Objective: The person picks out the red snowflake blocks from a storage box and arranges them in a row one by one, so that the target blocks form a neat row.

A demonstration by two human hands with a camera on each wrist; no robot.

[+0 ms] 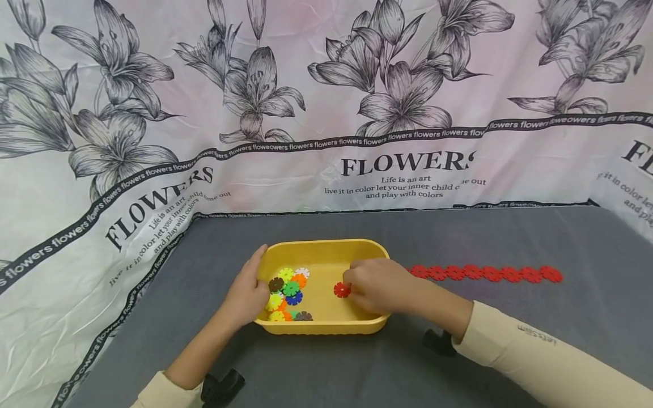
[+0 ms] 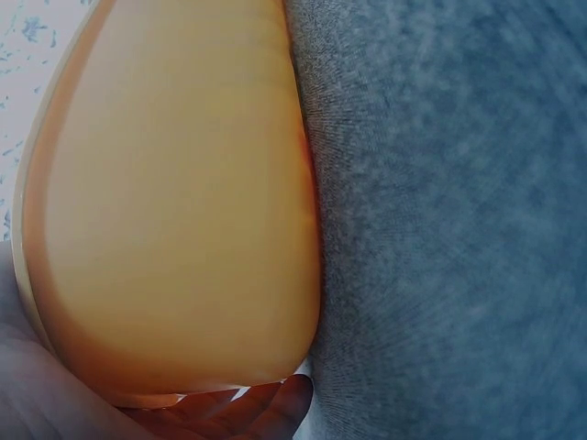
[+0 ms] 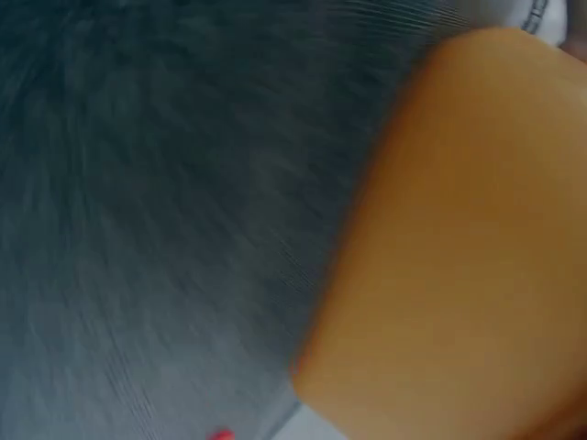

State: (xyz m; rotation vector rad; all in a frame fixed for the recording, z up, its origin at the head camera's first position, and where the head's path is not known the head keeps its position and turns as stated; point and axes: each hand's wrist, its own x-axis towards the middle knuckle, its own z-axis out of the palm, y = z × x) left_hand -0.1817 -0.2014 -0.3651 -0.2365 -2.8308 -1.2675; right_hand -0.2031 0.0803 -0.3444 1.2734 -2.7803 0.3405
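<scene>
A yellow plastic tray (image 1: 321,327) stands on the grey cloth, with several notched plastic discs (image 1: 292,289) in mixed colours heaped in its left part. My left hand (image 1: 246,296) grips the tray's left end; in the left wrist view its fingers (image 2: 292,403) curl under the outer wall. Reaching in over the right end, my right hand (image 1: 374,285) has its fingers curled down and pinches a red notched disc (image 1: 342,289) at its edge. The right wrist view is blurred and shows the tray's outer wall (image 3: 459,238), with those fingers out of sight.
Right of the tray, a row of red notched discs (image 1: 492,274) runs sideways across the grey cloth (image 1: 306,374); my right hand and forearm pass in front of its near end. Behind the table hangs a flower-printed sheet (image 1: 398,170).
</scene>
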